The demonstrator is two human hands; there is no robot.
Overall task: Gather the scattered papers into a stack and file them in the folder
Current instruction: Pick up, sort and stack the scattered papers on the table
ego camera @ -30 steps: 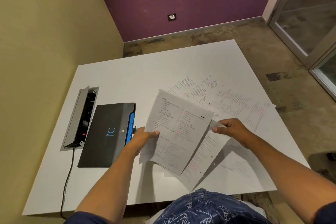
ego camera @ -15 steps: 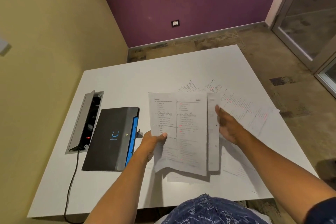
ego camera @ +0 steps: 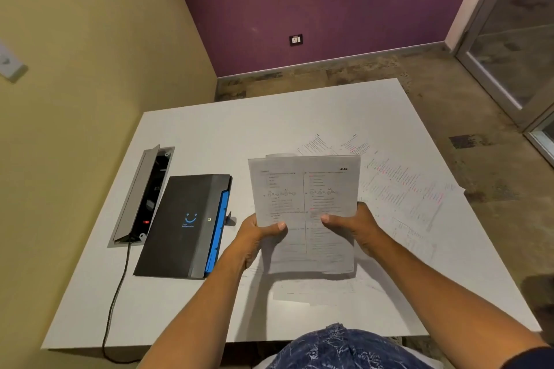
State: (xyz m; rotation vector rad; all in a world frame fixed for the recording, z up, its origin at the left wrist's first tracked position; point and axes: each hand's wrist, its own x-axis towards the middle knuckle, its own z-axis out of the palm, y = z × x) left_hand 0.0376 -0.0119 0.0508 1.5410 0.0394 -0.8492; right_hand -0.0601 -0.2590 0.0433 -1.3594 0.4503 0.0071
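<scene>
A small stack of printed papers [ego camera: 305, 189] is held upright above the white table [ego camera: 209, 135]. My left hand [ego camera: 254, 237] grips its lower left edge, thumb on the front sheet. My right hand [ego camera: 353, 226] grips the lower right edge the same way. More printed sheets [ego camera: 401, 189] lie scattered flat on the table to the right and behind the stack, and one sheet [ego camera: 311, 293] lies below it near the front edge. A closed dark grey folder [ego camera: 183, 228] with blue tabs and a blue smile logo lies flat to the left of my hands.
An open cable box [ego camera: 144, 195] with its lid raised is set into the table left of the folder, and a black cable [ego camera: 115, 299] runs from it over the front edge. The yellow wall stands close on the left. A glass door is at the far right.
The two sheets held apart and askew have been brought together into one squared stack. My right hand moved from the side sheet to the stack's lower right edge.
</scene>
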